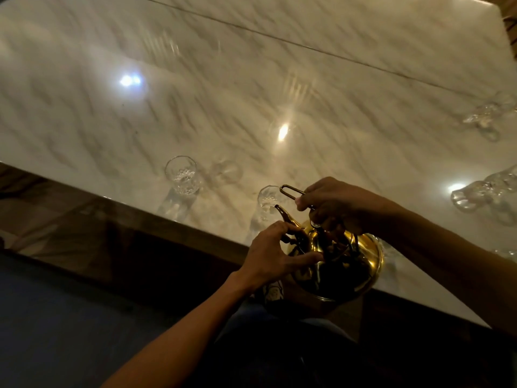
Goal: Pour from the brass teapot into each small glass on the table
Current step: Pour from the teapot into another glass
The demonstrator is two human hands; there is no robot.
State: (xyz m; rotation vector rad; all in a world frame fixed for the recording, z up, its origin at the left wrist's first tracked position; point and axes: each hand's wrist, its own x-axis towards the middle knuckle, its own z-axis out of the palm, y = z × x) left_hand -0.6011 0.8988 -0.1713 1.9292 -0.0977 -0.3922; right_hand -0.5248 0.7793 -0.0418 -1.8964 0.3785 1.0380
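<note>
**Two hands on the brass teapot at the table's near edge**

Both of our hands are on the brass teapot (pixel 340 261), which sits low at the near edge of the marble table (pixel 251 93), its spout (pixel 284 215) pointing up and away from us toward a small glass (pixel 268 201). Our right hand (pixel 333 203) is closed around the thin wire handle (pixel 291 191), whose loop sticks out past the knuckles. Our left hand (pixel 275 254) rests against the pot's side near the base of the spout, fingers spread and curled on the metal rather than wrapped around anything; we cannot tell how firmly it presses.

The spout tip overlaps the nearest glass in our view, but we cannot tell whether they touch. A second glass (pixel 183 176) stands to the left, well apart from the pot. More glassware (pixel 484 191) sits blurred at the right edge, with another cluster (pixel 486 119) farther back.
</note>
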